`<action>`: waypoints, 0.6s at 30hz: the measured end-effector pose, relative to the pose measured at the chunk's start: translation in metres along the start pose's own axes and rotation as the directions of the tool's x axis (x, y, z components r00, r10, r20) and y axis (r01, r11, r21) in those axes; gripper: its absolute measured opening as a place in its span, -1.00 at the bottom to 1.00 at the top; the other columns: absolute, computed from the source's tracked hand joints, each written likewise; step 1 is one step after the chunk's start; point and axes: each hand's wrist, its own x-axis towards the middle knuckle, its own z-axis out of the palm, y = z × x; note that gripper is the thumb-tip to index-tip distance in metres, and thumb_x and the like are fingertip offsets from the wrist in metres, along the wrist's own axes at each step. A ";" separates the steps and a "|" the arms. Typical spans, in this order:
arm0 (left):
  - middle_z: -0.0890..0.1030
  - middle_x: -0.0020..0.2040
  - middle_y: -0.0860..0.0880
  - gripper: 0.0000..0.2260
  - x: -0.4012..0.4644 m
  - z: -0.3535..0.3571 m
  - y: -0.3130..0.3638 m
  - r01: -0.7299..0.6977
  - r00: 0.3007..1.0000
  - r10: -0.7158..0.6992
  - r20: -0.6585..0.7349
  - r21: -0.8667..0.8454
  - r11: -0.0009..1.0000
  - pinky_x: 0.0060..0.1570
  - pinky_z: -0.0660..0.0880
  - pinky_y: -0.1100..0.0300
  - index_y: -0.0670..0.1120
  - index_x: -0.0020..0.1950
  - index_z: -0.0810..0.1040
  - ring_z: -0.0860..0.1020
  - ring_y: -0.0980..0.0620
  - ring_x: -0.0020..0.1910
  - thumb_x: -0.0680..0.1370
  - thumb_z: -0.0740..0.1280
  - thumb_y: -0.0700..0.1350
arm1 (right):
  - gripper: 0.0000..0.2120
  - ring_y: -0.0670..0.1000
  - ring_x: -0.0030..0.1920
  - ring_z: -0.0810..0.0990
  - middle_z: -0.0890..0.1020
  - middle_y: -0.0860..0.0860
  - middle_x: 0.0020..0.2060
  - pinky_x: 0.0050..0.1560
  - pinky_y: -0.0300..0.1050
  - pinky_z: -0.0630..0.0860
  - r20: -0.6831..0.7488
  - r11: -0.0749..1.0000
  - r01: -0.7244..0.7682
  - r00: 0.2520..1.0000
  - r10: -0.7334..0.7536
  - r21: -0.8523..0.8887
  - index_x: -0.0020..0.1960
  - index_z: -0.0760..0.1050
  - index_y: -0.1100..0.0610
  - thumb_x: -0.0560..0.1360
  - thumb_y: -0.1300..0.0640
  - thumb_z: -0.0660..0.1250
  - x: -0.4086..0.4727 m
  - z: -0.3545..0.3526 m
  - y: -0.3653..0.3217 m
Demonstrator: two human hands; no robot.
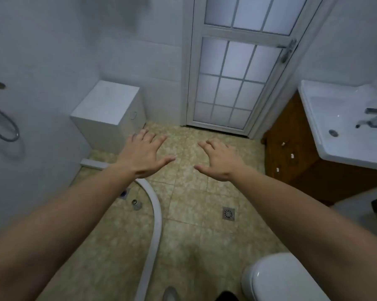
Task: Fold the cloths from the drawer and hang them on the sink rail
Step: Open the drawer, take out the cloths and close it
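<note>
Head view looks down into a small bathroom, with both bare arms stretched forward over the tiled floor. Left hand (143, 154) and right hand (219, 159) hang side by side in the air, fingers spread and straight, holding nothing.

Taking the sink (326, 118) as the landmark: it sits well to the right of the right hand, with a tap (374, 118) at its far side and a brown cabinet (291, 153) beneath it. A glazed door (233, 68) stands just left of the sink. Farther left, against the wall, is a white box (107, 109) with what may be a small pull on its side; the view is too soft to say whether that is the drawer. A toilet (276, 276) lies below the sink in the frame.

No cloths are in sight, and no rail shows on the sink from here, so the task looks not yet begun.

Cloths should be light, limp and unbreakable, likely to sag and bunch. They would best be pinched at two corners of one edge, one hand to each, so they hang flat for folding.
</note>
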 end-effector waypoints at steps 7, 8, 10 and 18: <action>0.26 0.55 -0.11 -0.16 0.026 0.014 -0.032 -0.015 0.999 0.016 -0.028 0.025 1.000 0.47 0.10 -0.20 0.09 0.58 0.09 0.12 -0.15 0.55 0.44 -0.26 0.52 | -0.17 0.18 0.51 0.25 0.24 0.11 0.55 0.47 0.17 0.22 0.006 0.999 0.041 0.999 -0.041 -0.029 0.59 0.05 -0.04 0.48 -0.45 0.10 0.050 -0.001 0.002; 0.26 0.55 -0.11 -0.15 0.034 0.016 -0.036 -0.001 1.000 0.002 -0.024 0.018 1.000 0.47 0.10 -0.20 0.09 0.58 0.09 0.12 -0.15 0.55 0.43 -0.26 0.53 | -0.17 0.18 0.50 0.26 0.24 0.11 0.55 0.47 0.16 0.22 -0.003 0.998 0.048 0.999 -0.048 -0.032 0.59 0.06 -0.03 0.47 -0.44 0.11 0.061 -0.002 0.006; 0.25 0.55 -0.11 -0.14 0.047 0.019 -0.038 0.014 1.000 -0.014 0.007 0.021 1.000 0.47 0.10 -0.20 0.08 0.59 0.09 0.11 -0.15 0.55 0.43 -0.27 0.53 | -0.16 0.18 0.50 0.26 0.25 0.11 0.54 0.46 0.14 0.23 -0.002 0.997 0.069 0.998 -0.069 -0.041 0.59 0.07 -0.03 0.46 -0.45 0.12 0.083 -0.002 0.015; 0.26 0.55 -0.10 -0.15 0.140 0.033 -0.050 0.080 0.994 -0.086 0.062 0.099 0.992 0.47 0.08 -0.22 0.08 0.58 0.10 0.12 -0.15 0.55 0.43 -0.25 0.54 | -0.16 0.12 0.53 0.21 0.25 0.09 0.54 0.48 0.16 0.20 0.004 0.979 0.202 0.979 -0.202 -0.039 0.59 0.08 -0.03 0.46 -0.44 0.16 0.199 0.000 0.065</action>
